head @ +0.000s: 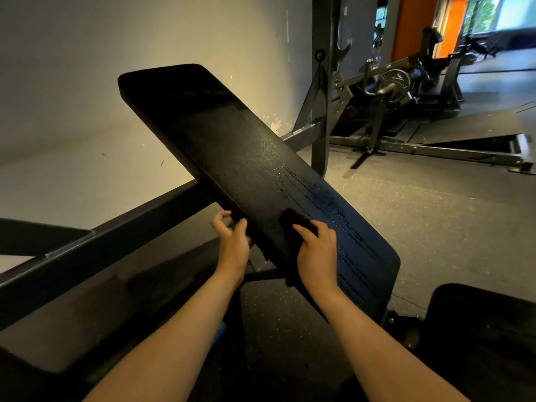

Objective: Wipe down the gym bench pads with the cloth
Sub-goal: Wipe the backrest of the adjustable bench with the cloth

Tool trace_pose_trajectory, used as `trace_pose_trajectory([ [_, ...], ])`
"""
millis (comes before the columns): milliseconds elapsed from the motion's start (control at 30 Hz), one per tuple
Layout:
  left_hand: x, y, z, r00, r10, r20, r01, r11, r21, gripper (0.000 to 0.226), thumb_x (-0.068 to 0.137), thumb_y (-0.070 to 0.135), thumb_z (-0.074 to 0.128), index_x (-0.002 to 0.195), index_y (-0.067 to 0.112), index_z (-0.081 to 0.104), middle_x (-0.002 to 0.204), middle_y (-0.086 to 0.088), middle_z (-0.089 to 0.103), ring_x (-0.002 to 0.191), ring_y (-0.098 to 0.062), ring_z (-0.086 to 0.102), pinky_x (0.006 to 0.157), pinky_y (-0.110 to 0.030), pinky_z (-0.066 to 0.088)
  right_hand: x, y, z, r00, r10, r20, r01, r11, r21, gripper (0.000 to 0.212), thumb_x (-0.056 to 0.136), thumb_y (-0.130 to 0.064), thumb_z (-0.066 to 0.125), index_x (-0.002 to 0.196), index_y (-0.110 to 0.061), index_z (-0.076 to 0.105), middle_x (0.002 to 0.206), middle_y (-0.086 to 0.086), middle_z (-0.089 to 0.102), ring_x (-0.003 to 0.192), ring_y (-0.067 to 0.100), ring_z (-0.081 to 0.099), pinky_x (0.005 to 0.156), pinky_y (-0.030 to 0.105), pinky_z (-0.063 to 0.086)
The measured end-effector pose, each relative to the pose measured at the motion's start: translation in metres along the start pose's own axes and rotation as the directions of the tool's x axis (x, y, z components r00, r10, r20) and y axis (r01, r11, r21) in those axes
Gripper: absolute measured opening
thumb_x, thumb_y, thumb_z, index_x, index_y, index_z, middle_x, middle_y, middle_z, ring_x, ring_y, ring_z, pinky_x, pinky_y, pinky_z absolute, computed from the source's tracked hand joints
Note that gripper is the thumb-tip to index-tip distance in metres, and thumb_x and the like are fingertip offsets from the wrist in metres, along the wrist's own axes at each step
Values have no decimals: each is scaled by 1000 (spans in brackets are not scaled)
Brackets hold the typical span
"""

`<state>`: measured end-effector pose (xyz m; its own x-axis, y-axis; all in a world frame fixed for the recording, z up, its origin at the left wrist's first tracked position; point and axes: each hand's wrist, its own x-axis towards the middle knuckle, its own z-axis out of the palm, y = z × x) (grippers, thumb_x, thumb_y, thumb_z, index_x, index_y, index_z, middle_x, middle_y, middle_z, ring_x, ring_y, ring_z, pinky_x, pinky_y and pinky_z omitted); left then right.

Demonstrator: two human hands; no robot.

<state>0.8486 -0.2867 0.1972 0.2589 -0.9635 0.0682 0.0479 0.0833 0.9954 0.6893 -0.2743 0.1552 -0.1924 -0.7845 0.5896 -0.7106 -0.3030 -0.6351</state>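
Observation:
A long black inclined bench pad (226,146) runs from upper left to lower right across the middle of the view. Wet streaks shine on its lower part. A dark cloth (293,220) lies flat on the pad near its lower left edge. My right hand (317,250) presses down on the cloth, fingers spread over it. My left hand (233,239) holds the pad's left edge, thumb on top and fingers curled beneath. A second black pad (481,323) shows at the lower right corner.
A black steel frame beam (110,239) slants under the pad on the left, close to a pale wall. A rack upright (322,91) stands behind the pad. A plate-loaded machine (391,82) sits at the back right on speckled rubber floor (420,216).

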Motion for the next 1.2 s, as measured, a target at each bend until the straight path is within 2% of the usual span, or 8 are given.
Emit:
trace_pose_trajectory([
  [200, 11, 5, 11, 996, -84, 15, 84, 996, 44, 72, 93, 41, 66, 135, 58, 11, 159, -15, 25, 140, -33, 38, 111, -51, 39, 16, -28, 11, 997, 81, 1, -81, 994, 68, 35, 95, -8, 50, 126, -8, 65, 138, 7, 47, 126, 22, 35, 105, 29, 34],
  [300, 15, -3, 10, 993, -116, 13, 116, 993, -36, 70, 88, 44, 71, 128, 61, 16, 148, -14, 42, 127, -31, 53, 105, -53, 47, 33, -58, 30, 999, -37, 33, 33, 993, 113, 37, 96, -8, 51, 132, -5, 60, 143, 11, 45, 129, 27, 34, 109, 33, 35],
  [467, 21, -9, 5, 976, -215, 46, 219, 968, -123, 84, 78, 51, 78, 143, 45, 25, 130, -7, 61, 112, -28, 65, 98, -52, 53, 42, -63, 34, 970, -217, 111, 214, 976, 42, 43, 92, -3, 55, 135, -9, 58, 143, 14, 46, 127, 31, 39, 104, 38, 44],
  [567, 22, -12, 6, 976, -203, 82, 210, 974, -88, 71, 82, 51, 74, 141, 23, 47, 126, -7, 68, 110, -24, 68, 99, -48, 53, 21, -34, 18, 994, -87, 63, 89, 996, -30, 45, 89, -7, 56, 132, -16, 61, 137, 8, 49, 121, 27, 41, 91, 41, 51],
  [633, 20, -13, 9, 979, -195, 67, 199, 977, -75, 60, 85, 52, 70, 135, 21, 53, 122, -5, 69, 109, -23, 68, 100, -46, 52, 1, -16, 7, 998, 67, 2, -67, 997, -45, 42, 90, -9, 57, 131, -19, 62, 133, 5, 49, 120, 24, 41, 86, 43, 53],
  [767, 20, -15, 12, 980, -189, 57, 193, 979, -66, 73, 79, 58, 71, 137, 21, 50, 123, -4, 68, 112, -24, 66, 102, -46, 52, -12, -12, 1, 984, 175, -16, -175, 984, -23, 41, 93, -8, 53, 133, -18, 59, 133, 5, 45, 121, 21, 37, 95, 39, 48],
  [1033, 31, -20, 2, 970, -187, 158, 201, 976, -80, 63, 88, 57, 64, 139, 21, 54, 123, -9, 70, 106, -24, 71, 78, -39, 60, 44, -78, 46, 986, -143, 82, 136, 987, 85, 46, 97, -6, 49, 143, -8, 48, 143, 16, 41, 122, 31, 36, 105, 33, 39],
  [1200, 29, -26, 5, 983, -140, 115, 153, 982, -114, 85, 73, 68, 70, 139, 17, 51, 123, -8, 70, 110, -25, 69, 98, -51, 54, 19, -44, 27, 985, -153, 80, 157, 987, -39, 44, 91, -13, 50, 135, -15, 56, 132, 11, 49, 114, 28, 44, 88, 43, 51],
])
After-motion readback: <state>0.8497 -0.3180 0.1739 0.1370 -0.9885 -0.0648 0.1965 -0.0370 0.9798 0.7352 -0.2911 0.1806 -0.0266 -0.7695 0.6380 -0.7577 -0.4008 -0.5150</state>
